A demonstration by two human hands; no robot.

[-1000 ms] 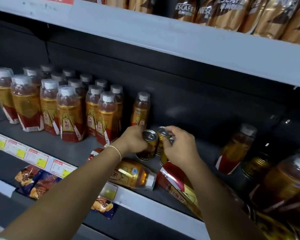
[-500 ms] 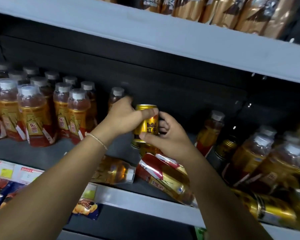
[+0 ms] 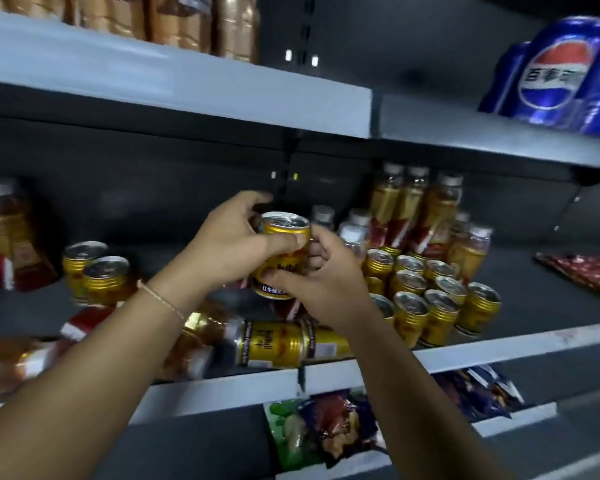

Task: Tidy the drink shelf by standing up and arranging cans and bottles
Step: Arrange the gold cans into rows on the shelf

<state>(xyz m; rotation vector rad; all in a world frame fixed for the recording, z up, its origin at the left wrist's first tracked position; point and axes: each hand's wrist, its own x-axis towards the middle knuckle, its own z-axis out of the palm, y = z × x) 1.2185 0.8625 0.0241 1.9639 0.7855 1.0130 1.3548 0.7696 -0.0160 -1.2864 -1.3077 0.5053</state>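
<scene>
I hold a gold can (image 3: 284, 233) upright above the middle of the drink shelf (image 3: 499, 348). My left hand (image 3: 232, 244) grips it from the left, thumb across its front. My right hand (image 3: 323, 289) grips its lower right side. Below my hands a gold can (image 3: 274, 344) lies on its side at the shelf front. Two gold cans (image 3: 97, 271) stand to the left. A block of several upright gold cans (image 3: 433, 292) stands to the right, with amber bottles (image 3: 426, 216) behind it. Fallen bottles (image 3: 21, 362) lie at the front left.
An amber bottle (image 3: 7, 233) stands at the far left. Blue cola cans (image 3: 551, 71) sit on the upper shelf at right, brown packs (image 3: 194, 22) at upper left. Snack bags (image 3: 326, 431) hang below the shelf. A red packet (image 3: 586, 271) lies at the far right.
The view has swung right along the shelf. Both hands carried the gold can to the right, toward the block of upright cans. The rows of bottles at the left have left view.
</scene>
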